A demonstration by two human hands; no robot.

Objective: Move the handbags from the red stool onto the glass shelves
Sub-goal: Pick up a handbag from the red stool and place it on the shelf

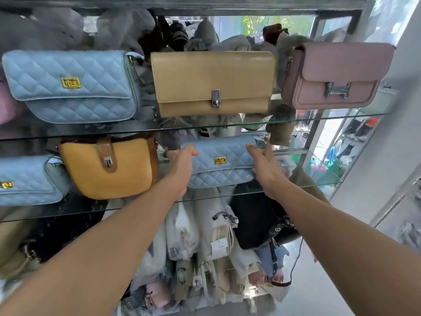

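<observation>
Six handbags point(213, 83) on glass shelves point(296, 122), left hand point(182, 166), right hand point(265, 166) gripping one blue handbag point(222, 165)

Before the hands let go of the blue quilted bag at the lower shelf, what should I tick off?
1. Grip: left hand and right hand hold the ends of the blue quilted bag: ok.
2. Bag's base resting on the lower glass shelf: cannot tell.
3. The gold clasp faces forward: ok.
4. Bag apart from the mustard bag: ok.
5. Bags left on the red stool: cannot tell, stool out of view.
</observation>
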